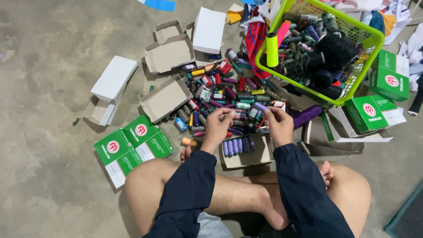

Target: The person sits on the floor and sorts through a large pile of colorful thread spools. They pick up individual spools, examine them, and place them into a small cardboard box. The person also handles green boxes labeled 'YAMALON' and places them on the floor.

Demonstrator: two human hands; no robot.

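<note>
I sit cross-legged on a concrete floor with a heap of small thread spools (224, 94) of many colours in front of me. My left hand (219, 123) reaches into the near edge of the heap, fingers pinched on a small spool. My right hand (278, 124) holds a light purple spool (261, 106) at its fingertips. Just below both hands lies an open cardboard box (260, 154) with a row of purple spools (238, 146) in it. Both arms wear dark blue sleeves.
A lime green basket (372, 42) of larger spools and cones stands at the back right. Green and white boxes (132, 145) lie at left, more green boxes (374, 110) at right. Open cardboard boxes (165, 99) and white lids (113, 78) lie behind the heap.
</note>
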